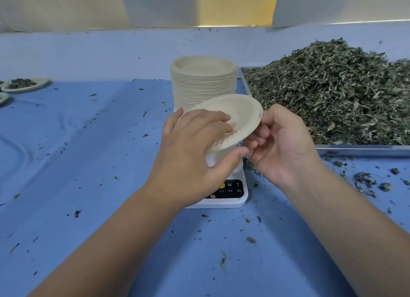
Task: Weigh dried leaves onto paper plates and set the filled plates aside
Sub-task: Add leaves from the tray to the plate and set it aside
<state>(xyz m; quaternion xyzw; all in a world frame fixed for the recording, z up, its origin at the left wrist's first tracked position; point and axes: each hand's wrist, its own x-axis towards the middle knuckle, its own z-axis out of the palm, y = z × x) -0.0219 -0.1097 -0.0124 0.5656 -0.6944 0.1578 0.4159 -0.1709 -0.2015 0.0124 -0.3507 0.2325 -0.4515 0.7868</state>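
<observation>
Both hands hold one paper plate (pixel 241 117) tilted over the scale (pixel 235 199) at frame centre: left hand (pixel 195 145) clasping its face, thumb beneath, right hand (pixel 279 145) seemingly pinching its rim. It looks light and bendable; grip the rim gently.

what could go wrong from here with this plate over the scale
1. The paper plate, gripped tilted by the left hand and right hand, may land off-centre on the scale and skew the reading.
2. The tall plate stack stands close behind the scale; a bump could topple it.
3. Leaf crumbs beside the scale could get under the plate.
</observation>
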